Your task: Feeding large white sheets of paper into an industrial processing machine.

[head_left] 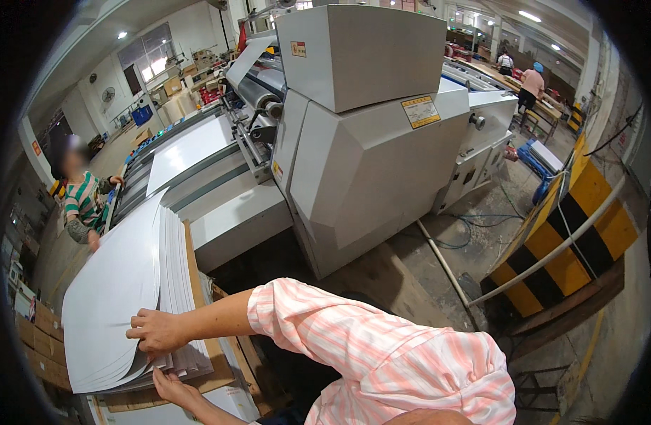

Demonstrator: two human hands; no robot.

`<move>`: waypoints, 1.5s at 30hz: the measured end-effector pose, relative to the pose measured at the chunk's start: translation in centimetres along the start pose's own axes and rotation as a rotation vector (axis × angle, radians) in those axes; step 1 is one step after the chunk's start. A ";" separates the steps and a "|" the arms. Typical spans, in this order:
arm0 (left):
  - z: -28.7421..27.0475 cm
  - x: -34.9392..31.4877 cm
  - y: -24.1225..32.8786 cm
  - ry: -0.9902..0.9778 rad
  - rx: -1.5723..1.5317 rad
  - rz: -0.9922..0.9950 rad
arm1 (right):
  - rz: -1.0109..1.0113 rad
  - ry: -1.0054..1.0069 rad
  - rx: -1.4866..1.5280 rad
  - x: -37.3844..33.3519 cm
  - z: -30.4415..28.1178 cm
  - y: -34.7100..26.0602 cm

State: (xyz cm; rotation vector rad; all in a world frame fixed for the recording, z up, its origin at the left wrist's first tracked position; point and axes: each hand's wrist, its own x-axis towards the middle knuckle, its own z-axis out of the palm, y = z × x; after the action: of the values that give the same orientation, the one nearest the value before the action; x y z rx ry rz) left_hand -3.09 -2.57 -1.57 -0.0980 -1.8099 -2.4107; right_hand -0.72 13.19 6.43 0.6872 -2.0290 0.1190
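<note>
Grey machine [368,142] fills frame centre, feed bed toward upper left. Stack of white sheets [127,297] sits lower left on cardboard-topped pallet [198,283]. Co-worker in striped shirt [84,202] stands far left. Your right hand [157,331] presses flat on stack edge, fingers spread; your left hand [171,388] cups the lifted corner from below (grip partly hidden). Sheets likely floppy singly, heavy bundled, slippery: hold corner edge.

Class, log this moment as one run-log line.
right hand: flat on sheet stack | left hand: under stack edge | co-worker: far side | machine: behind
</note>
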 end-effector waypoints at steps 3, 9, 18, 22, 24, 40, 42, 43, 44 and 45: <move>0.1 -0.1 -0.1 -0.032 -0.052 0.019 | 0.100 0.056 0.111 0.2 0.9 -1.1; 0.7 -1.2 0.9 0.025 -0.010 -0.056 | 0.722 -0.165 0.628 3.5 1.6 -0.1; -0.2 0.0 0.1 -0.032 -0.022 0.037 | 0.356 0.005 0.479 1.1 1.8 -1.1; -0.6 0.4 -0.3 0.024 -0.144 -0.095 | 0.209 -0.339 0.186 -0.8 2.4 -0.8; -1.5 0.8 -0.3 -0.063 -0.097 -0.083 | 0.053 -0.280 0.077 -0.4 1.9 -1.3; 1.3 -1.2 2.4 -0.035 -0.068 -0.104 | 0.263 -0.162 0.160 -0.3 -1.3 -2.4; 2.1 -2.1 1.6 -0.089 -0.065 -0.019 | 0.350 -0.055 0.192 -0.4 0.3 -1.6; 1.6 -1.7 0.9 -0.087 -0.063 -0.017 | 0.446 -0.107 0.301 0.1 1.0 -1.5; 1.0 -1.3 0.3 -0.115 -0.034 0.003 | 0.542 -0.159 0.410 0.5 1.6 -1.4; 0.6 -1.0 0.6 -0.132 -0.004 0.030 | 0.533 -0.157 0.419 1.1 1.7 -1.4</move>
State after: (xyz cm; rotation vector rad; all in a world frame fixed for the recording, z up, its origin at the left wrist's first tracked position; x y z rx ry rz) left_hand -1.99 -2.07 -0.96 -0.2892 -1.8430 -2.4407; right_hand -1.69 10.98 6.14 0.3935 -2.3223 0.8420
